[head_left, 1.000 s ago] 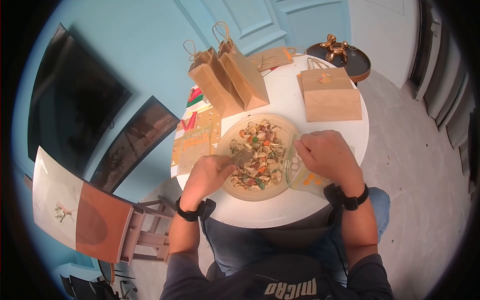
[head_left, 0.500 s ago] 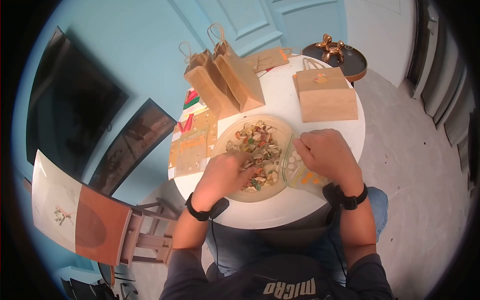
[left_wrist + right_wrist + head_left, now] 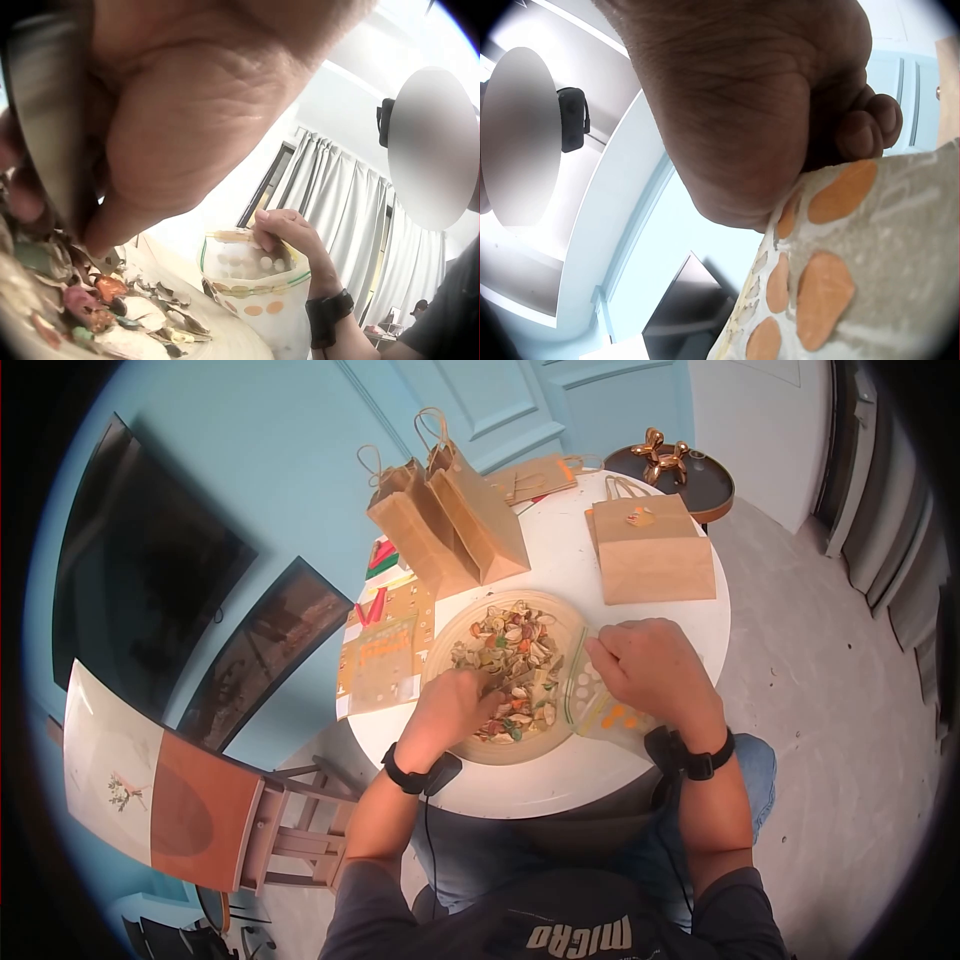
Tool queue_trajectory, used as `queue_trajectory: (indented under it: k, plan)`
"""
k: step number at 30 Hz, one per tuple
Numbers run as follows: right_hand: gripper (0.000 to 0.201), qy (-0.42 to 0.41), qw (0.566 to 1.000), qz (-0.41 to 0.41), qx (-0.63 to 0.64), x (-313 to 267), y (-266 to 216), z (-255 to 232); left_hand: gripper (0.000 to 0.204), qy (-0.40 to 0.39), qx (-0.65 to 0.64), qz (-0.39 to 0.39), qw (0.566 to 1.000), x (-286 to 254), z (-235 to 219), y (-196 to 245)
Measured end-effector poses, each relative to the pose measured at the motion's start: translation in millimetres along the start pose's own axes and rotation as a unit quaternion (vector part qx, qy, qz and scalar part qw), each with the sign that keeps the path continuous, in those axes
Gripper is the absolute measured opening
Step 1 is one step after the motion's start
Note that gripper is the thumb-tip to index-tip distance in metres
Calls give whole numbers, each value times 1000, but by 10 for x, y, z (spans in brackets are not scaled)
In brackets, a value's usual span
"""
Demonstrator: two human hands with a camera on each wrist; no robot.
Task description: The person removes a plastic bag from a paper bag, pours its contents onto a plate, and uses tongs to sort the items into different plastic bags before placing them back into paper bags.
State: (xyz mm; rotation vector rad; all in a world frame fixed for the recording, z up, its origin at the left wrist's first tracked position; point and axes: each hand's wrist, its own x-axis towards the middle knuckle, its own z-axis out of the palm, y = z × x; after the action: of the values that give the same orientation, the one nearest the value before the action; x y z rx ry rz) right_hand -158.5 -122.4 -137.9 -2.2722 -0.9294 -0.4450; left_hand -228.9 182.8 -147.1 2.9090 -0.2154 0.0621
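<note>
The left hand (image 3: pixel 455 705) is down at the pile of dried petals (image 3: pixel 515 625). The left wrist view shows its thumb and fingers closed around a shiny, pale tool (image 3: pixel 52 120), too blurred to name. The right hand (image 3: pixel 655 665) has its fingers curled and seems to pinch the rim of a see-through pouch (image 3: pixel 625 725) with orange spots; the pouch's mouth stands apart.

Over the last second, the left hand has moved inward from the left side of the round plate (image 3: pixel 520 752) to the petals' left and near side. The right hand and the pouch have barely shifted. As a judgement, the work is now at the pile, with the pouch held ready alongside; whether the tool carries any petals cannot be told.

The petals lie on the plate, heaped toward its middle, with the pale rim showing around them. The pouch is just beside the plate's right rim, close to the near right edge of the white bench (image 3: pixel 560 790). Bench top shows in front of the plate, down to its rounded edge near the lap. Beyond the plate, two tall paper bags (image 3: pixel 490 540) limit room at the far left; another paper bag (image 3: pixel 655 565) stands farther right, well apart from them.
</note>
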Motion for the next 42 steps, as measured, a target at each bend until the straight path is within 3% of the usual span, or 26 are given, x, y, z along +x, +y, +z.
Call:
queue_trajectory:
  k: [9,18,24,27,30,37,40,42]
  plan:
    - [42,-10,1000,5,-9,17,-15,32,25,9,-19,2,1000,-58,-66,-32]
    - [42,-3,1000,-2,-3,24,6,75,23,-33,-88,-55,994,-117,-355,5]
    - [39,4,1000,-4,1,24,28,95,24,-26,-160,38,986,-134,-554,488]
    - [38,11,1000,12,13,25,-6,23,28,-24,-142,63,988,-129,-553,622]
    - [38,21,999,24,8,7,22,-39,38,-24,-96,14,995,-118,-512,524]
    - [38,38,997,63,-6,-76,47,-227,29,23,17,54,998,-374,-123,484]
    - [39,37,997,62,-8,-100,53,-263,30,27,59,26,998,-411,-34,521]
    - [38,38,998,58,-9,-110,63,-259,31,32,103,-34,994,-367,-17,419]
